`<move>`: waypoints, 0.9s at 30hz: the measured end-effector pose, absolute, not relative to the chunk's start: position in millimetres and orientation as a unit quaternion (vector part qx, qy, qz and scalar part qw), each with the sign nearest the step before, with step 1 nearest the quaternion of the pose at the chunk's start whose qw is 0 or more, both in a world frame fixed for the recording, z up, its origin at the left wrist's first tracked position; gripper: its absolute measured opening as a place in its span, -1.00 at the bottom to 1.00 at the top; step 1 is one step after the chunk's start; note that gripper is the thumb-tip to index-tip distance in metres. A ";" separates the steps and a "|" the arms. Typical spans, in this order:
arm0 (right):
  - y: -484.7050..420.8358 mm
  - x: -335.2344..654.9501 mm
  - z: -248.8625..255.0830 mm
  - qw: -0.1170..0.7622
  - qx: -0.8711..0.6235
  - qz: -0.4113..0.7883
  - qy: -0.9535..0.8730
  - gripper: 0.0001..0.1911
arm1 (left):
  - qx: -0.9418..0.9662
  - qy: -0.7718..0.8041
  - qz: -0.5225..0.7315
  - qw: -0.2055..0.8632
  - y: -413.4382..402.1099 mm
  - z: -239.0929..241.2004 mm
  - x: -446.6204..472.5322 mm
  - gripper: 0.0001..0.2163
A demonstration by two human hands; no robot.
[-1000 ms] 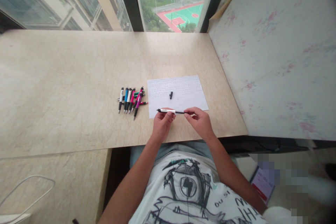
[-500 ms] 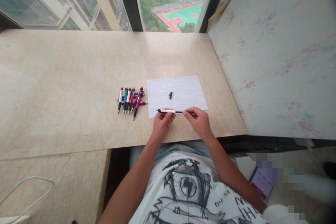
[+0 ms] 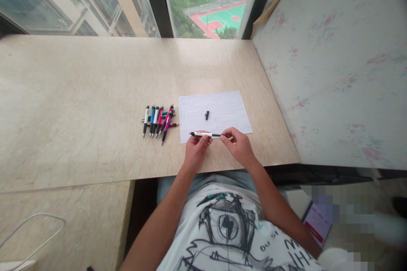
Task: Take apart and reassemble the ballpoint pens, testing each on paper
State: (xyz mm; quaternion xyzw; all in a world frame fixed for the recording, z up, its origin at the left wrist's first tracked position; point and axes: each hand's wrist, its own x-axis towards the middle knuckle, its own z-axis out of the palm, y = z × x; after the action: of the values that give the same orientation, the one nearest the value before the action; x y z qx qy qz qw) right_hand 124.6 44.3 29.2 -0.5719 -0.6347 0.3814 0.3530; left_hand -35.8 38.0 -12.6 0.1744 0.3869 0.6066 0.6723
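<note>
A white pen with black ends [image 3: 206, 134] lies level between my hands, over the near edge of the paper. My left hand [image 3: 196, 151] is closed around its white barrel, thumb on top. At the black right end, the fingers of my right hand [image 3: 238, 147] pinch the pen. Part of that end is hidden by the fingers. A small black pen cap [image 3: 207, 115] rests on the sheet of paper [image 3: 219, 123] just beyond the hands. Rows of faint writing cover the upper part of the sheet.
Left of the paper lies a cluster of several pens [image 3: 158, 122] in white, blue, pink, purple and green, some crossing others. The stone-patterned counter [image 3: 82, 106] meets a window at the back and a flowered wall [image 3: 327, 80] on the right. A white cable [image 3: 47, 216] curls at lower left.
My right fingers have shifted slightly at the pen's black end, and a little more of that end shows. My left hand and the pen have hardly moved.
</note>
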 end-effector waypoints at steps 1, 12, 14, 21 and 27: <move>44.6 125.0 29.6 0.346 -0.570 0.382 -0.640 -0.68 | 0.178 0.386 0.605 0.674 38.0 -12.9 -35.8 -0.76; 47.9 128.3 31.4 0.349 -0.560 0.381 -0.648 -0.70 | 0.189 0.382 0.604 0.673 38.1 -18.7 -37.0 -0.80; 48.2 128.9 31.3 0.336 -0.562 0.375 -0.656 -0.63 | 0.191 0.385 0.602 0.673 38.0 -17.5 -36.9 -0.79; 48.8 128.8 30.0 0.343 -0.558 0.388 -0.648 -0.64 | 0.180 0.384 0.607 0.672 37.6 -13.1 -35.7 -0.77; 49.2 128.5 32.2 0.325 -0.563 0.350 -0.674 -0.66 | 0.183 0.378 0.607 0.675 38.2 -17.6 -37.0 -0.79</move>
State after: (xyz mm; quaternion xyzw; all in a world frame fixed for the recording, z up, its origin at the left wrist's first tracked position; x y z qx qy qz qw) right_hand 128.5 49.2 32.2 -0.5628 -0.6745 0.3504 0.3249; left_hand -37.0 38.2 -17.6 0.1830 0.3781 0.6071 0.6746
